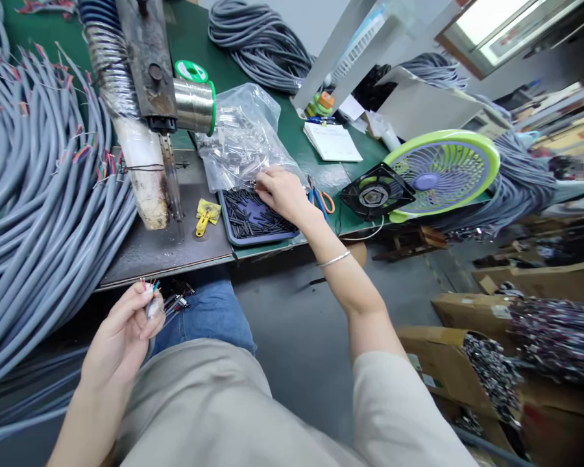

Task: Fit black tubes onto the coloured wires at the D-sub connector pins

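A: What is in hand, and where?
B: A round, grey, plastic-sheathed cable [152,309], at the lower left of the frame, just below the near edge of the dark green worktop [290,118]. The left hand [126,324] pinches it close to its end, thumb against fingers, with thin red, blue and orange wires [156,286] poking out above

A: And on the other side?
B: The right hand [283,194] is near the centre of the frame, where a clear plastic bag [259,102] of small silvery metal parts [248,152] meets a shallow purple-blue plastic tray [260,242] of slim black tubes [239,224]. Its fingers are bent and drawn together; I cannot tell whether they pinch anything

A: How would that cable handle?
B: I'd judge it light at this end, the sheath springy and rather smooth, the wires soft and easily bent. The best hold is on the sheath just under the wires, about where the thumb sits. The tubes look light and likely to roll, so mid-length suits them

A: Which way does it point?
B: The wires aim at the top of the frame, fanning slightly. The sheath's long axis seems to run down into the palm, mostly hidden by the fingers. The tubes lie in mixed directions
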`<action>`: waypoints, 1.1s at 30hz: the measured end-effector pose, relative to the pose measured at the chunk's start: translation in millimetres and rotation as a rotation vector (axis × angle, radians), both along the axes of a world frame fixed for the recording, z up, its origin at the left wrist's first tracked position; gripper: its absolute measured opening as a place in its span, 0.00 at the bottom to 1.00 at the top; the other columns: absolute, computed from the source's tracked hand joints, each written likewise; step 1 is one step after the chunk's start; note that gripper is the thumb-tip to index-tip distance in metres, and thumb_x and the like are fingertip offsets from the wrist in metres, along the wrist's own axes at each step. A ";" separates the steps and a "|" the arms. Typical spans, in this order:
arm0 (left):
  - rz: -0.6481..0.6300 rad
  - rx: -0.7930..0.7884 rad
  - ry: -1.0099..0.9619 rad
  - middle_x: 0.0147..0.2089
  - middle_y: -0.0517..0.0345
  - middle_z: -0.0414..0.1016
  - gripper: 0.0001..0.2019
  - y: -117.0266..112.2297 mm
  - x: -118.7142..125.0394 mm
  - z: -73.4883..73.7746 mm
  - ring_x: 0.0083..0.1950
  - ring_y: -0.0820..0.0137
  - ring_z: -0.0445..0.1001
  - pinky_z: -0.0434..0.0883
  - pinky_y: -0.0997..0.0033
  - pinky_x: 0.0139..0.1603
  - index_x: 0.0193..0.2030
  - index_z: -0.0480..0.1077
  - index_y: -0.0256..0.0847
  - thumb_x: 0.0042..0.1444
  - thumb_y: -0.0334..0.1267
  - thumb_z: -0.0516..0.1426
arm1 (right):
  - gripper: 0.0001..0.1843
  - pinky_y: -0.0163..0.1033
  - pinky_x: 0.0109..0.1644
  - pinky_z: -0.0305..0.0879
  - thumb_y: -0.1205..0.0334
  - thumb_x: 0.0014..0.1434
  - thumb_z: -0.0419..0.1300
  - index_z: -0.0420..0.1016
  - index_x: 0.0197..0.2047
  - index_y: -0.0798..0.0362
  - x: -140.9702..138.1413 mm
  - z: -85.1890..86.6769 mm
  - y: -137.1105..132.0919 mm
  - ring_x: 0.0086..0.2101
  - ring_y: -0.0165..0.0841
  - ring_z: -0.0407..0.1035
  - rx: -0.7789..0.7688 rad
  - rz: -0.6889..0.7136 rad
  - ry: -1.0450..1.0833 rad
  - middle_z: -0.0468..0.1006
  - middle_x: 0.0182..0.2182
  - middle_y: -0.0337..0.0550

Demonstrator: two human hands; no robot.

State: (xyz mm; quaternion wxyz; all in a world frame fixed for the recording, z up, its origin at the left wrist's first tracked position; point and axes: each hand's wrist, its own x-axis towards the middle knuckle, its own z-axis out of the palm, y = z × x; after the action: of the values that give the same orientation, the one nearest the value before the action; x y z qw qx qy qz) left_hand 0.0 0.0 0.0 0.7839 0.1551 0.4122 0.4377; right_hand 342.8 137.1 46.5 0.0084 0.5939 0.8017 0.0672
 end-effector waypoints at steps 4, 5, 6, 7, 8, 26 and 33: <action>0.051 0.065 0.064 0.23 0.63 0.72 0.05 3.2 2.7 3.4 0.16 0.83 0.60 0.60 0.84 0.18 0.30 0.73 0.37 0.54 0.30 0.65 | 0.16 0.43 0.40 0.59 0.75 0.68 0.47 0.76 0.49 0.58 -20.0 7.0 0.0 0.46 0.45 0.72 -0.039 -0.029 -0.141 0.81 0.43 0.59; 0.067 0.078 0.085 0.23 0.62 0.73 0.05 4.8 4.6 5.8 0.16 0.83 0.60 0.59 0.84 0.18 0.30 0.73 0.36 0.52 0.31 0.66 | 0.17 0.43 0.40 0.58 0.76 0.68 0.47 0.76 0.49 0.59 -23.1 8.6 -0.4 0.46 0.45 0.72 -0.048 -0.032 -0.160 0.81 0.43 0.60; 0.079 0.088 0.104 0.24 0.61 0.74 0.06 6.5 6.9 8.8 0.15 0.83 0.60 0.59 0.84 0.17 0.30 0.73 0.36 0.51 0.31 0.67 | 0.17 0.43 0.40 0.58 0.76 0.67 0.47 0.76 0.48 0.60 -25.1 10.2 -1.3 0.46 0.45 0.72 -0.056 -0.032 -0.169 0.81 0.43 0.60; 0.081 0.096 0.124 0.24 0.61 0.75 0.07 8.3 9.7 12.4 0.15 0.83 0.60 0.58 0.84 0.17 0.29 0.73 0.36 0.49 0.31 0.67 | 0.16 0.43 0.40 0.58 0.76 0.67 0.48 0.76 0.48 0.60 -25.9 11.7 -3.0 0.46 0.45 0.72 -0.064 -0.029 -0.168 0.82 0.42 0.59; 0.084 0.105 0.143 0.24 0.61 0.75 0.07 10.1 12.9 16.4 0.15 0.83 0.60 0.57 0.84 0.17 0.29 0.73 0.36 0.48 0.31 0.68 | 0.14 0.43 0.40 0.59 0.76 0.67 0.50 0.76 0.46 0.59 -25.9 13.4 -5.8 0.46 0.44 0.73 -0.065 -0.027 -0.158 0.82 0.42 0.58; 0.059 0.452 0.374 0.23 0.64 0.73 0.05 19.8 45.2 29.5 0.19 0.84 0.59 0.55 0.82 0.19 0.31 0.75 0.37 0.56 0.31 0.66 | 0.10 0.40 0.35 0.72 0.69 0.60 0.67 0.71 0.31 0.49 -101.8 -3.5 -139.3 0.36 0.33 0.77 0.331 -0.024 1.360 0.77 0.35 0.38; -0.016 0.427 0.431 0.22 0.62 0.72 0.09 18.0 46.3 32.5 0.20 0.81 0.59 0.54 0.80 0.19 0.28 0.73 0.37 0.54 0.35 0.68 | 0.09 0.46 0.37 0.77 0.65 0.63 0.64 0.70 0.33 0.46 -113.9 -16.3 -129.7 0.37 0.36 0.77 0.557 -0.062 1.197 0.80 0.38 0.41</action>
State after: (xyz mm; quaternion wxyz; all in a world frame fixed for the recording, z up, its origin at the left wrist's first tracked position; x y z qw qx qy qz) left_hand 46.3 18.0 32.5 0.6314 0.4087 0.4666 0.4654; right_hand 228.8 7.4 30.2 -0.5906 0.5315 0.6032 -0.0700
